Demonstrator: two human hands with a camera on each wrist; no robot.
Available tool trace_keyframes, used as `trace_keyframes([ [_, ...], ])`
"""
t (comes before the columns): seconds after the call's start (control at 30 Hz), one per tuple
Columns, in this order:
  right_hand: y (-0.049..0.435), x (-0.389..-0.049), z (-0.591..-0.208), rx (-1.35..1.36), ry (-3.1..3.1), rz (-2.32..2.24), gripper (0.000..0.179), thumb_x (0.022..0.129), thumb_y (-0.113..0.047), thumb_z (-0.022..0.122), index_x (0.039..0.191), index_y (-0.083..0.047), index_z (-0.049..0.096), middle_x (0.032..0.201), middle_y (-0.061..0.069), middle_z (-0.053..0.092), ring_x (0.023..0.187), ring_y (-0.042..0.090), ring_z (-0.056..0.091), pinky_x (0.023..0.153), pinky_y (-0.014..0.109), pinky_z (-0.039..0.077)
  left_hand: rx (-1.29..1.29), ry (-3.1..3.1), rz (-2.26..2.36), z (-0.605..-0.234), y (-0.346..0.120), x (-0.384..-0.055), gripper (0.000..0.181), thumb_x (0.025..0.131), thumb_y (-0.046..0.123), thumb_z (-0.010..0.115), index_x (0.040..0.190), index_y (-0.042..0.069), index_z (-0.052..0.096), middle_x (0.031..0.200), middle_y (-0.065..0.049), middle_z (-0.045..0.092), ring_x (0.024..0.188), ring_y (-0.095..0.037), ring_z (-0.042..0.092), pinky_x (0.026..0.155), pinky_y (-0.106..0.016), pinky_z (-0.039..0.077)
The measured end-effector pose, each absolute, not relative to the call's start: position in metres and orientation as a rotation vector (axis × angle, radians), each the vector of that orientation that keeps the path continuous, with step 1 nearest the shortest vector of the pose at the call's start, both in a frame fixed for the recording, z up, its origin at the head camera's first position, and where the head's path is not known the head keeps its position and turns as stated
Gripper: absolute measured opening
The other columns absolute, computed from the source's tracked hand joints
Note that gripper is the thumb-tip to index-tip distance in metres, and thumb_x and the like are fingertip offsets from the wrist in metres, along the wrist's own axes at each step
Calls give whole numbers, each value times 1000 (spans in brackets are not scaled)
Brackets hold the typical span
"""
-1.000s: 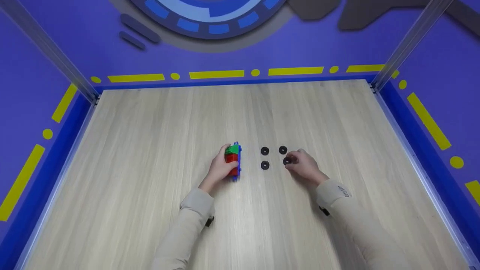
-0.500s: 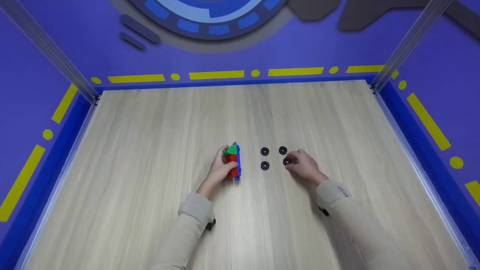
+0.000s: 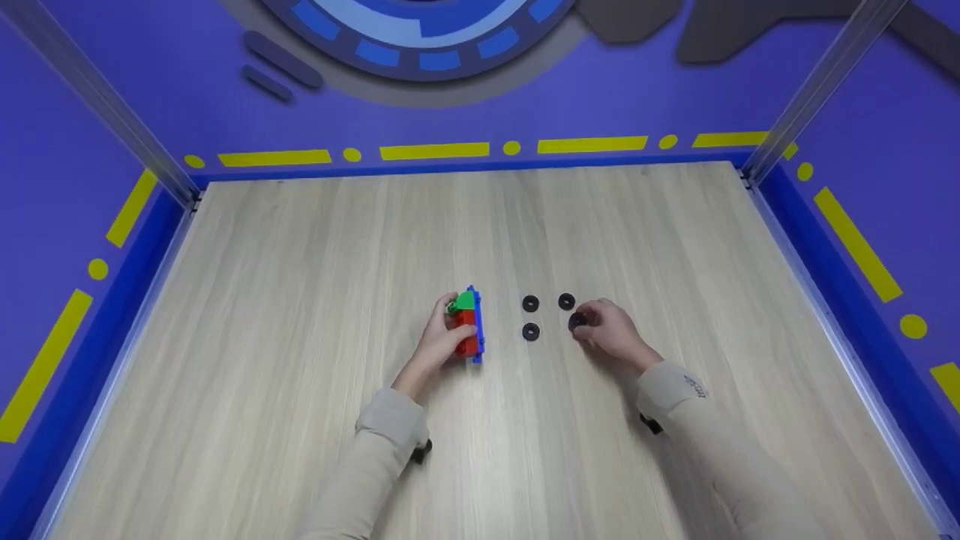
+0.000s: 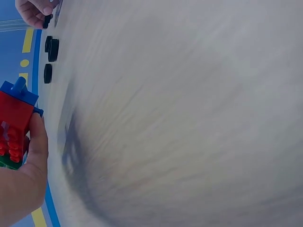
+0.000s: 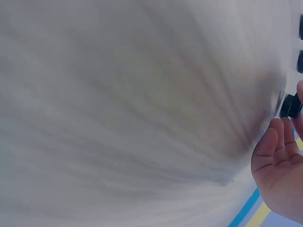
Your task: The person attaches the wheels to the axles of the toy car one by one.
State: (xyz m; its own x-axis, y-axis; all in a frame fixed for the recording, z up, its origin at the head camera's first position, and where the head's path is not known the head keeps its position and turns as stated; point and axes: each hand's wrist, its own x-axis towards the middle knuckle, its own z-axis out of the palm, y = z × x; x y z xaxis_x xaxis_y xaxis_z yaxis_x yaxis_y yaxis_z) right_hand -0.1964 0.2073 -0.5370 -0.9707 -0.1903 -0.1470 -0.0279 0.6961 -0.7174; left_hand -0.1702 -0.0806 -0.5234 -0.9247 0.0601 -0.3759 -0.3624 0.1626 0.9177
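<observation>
Toy vehicle [image 3: 468, 318], gripped in the left hand [image 3: 439, 337], has tilted since a second ago, turning its blue base [image 3: 479, 322] toward the right hand [image 3: 611, 328], which pinches one black ring [image 3: 576, 322]; three rings [image 3: 531, 304] lie on the bench [image 3: 517, 435] between.

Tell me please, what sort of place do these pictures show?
It looks like a small enclosed work booth, though its exact use is uncertain. A wood-grain tabletop is bordered on three visible sides by blue-purple panels with yellow markings, and metal posts stand at the far corners.
</observation>
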Motion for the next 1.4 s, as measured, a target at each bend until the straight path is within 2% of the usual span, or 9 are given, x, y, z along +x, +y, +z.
trace_keyframes([
  [0.17, 204, -195, -532, -164, 2665, -1168, 34, 76, -10, 64, 108, 1, 58, 104, 15, 54, 94, 27, 52, 80, 36, 42, -284, 2096, 1831, -522, -79, -169, 68, 81, 13, 57, 138, 25, 20, 119, -14, 39, 100, -26, 48, 69, -33, 50],
  [0.3, 200, -194, -529, -159, 2639, -1194, 34, 75, -11, 66, 107, -1, 59, 102, 12, 55, 93, 25, 53, 78, 32, 42, -285, 2091, 1824, -521, -77, -170, 69, 82, 14, 57, 138, 25, 20, 117, -14, 39, 98, -26, 49, 66, -31, 51],
  [0.53, 191, -190, -522, -230, 2601, -1267, 35, 73, -10, 68, 105, 1, 59, 98, 13, 57, 84, 21, 54, 74, 28, 41, -275, 2074, 1815, -513, -74, -166, 68, 82, 14, 56, 138, 26, 21, 122, -16, 38, 99, -26, 49, 68, -34, 51],
  [0.77, 178, -183, -511, -345, 2566, -1291, 30, 74, -7, 66, 103, -1, 60, 93, 11, 56, 75, 17, 49, 63, 25, 41, -278, 2083, 1821, -515, -69, -168, 67, 81, 16, 59, 137, 29, 23, 121, -13, 39, 103, -27, 47, 68, -33, 50],
  [0.97, 167, -176, -503, -433, 2548, -1292, 27, 74, -6, 66, 101, -3, 62, 92, 10, 56, 74, 17, 49, 62, 24, 41, -226, 2061, 1860, -512, -65, -166, 67, 81, 14, 58, 137, 27, 22, 124, -15, 38, 106, -28, 46, 77, -38, 49],
  [1.4, 147, -166, -493, -575, 2500, -1307, 26, 74, -5, 66, 100, -2, 61, 95, 11, 58, 76, 19, 50, 65, 24, 42, -181, 2054, 1878, -508, -60, -163, 67, 81, 12, 58, 137, 23, 23, 121, -17, 40, 100, -26, 50, 75, -35, 50],
])
